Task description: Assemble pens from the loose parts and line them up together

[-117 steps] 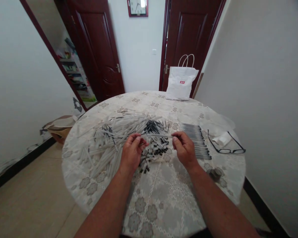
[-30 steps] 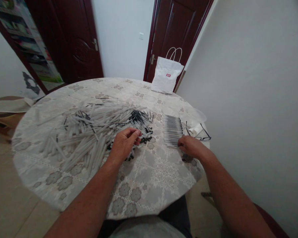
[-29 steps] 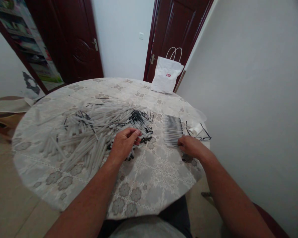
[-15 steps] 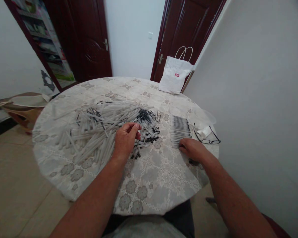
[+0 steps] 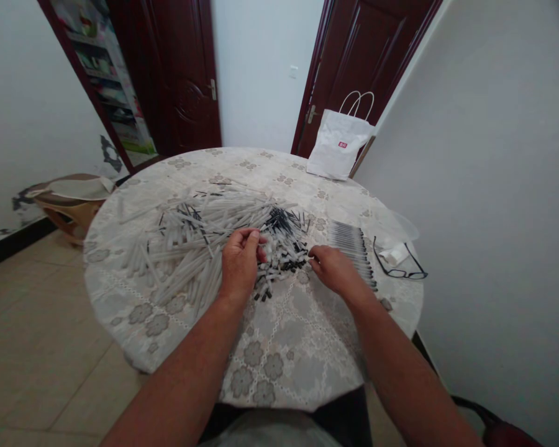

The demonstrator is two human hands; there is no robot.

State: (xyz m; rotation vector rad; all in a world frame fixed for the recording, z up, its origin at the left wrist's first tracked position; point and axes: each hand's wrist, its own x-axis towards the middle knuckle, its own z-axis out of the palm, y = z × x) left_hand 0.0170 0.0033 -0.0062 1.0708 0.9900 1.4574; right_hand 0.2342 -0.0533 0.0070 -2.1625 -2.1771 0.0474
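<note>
My left hand (image 5: 240,264) is closed in a pinch at the near edge of a heap of translucent pen barrels (image 5: 186,273). Whatever lies between its thumb and fingers, if anything, is too small to make out. My right hand (image 5: 331,268) has its fingers drawn together beside a pile of small white and black pen parts (image 5: 279,264); its fingertips hide anything held there. Thin black pieces (image 5: 279,218) lie bunched behind that pile. Just right of my right hand, pens (image 5: 349,239) with dark ends lie side by side in a neat row.
A patterned cloth covers the round table (image 5: 284,335). Black-framed glasses (image 5: 407,273) and a crumpled white item (image 5: 394,254) lie at the right edge. A white paper bag (image 5: 338,146) stands at the back. Beyond the left edge is a wooden stool (image 5: 72,214).
My right hand has moved left from the near end of the pen row to the pile of small parts. My left hand stays in about the same place. The whole view has shifted slightly.
</note>
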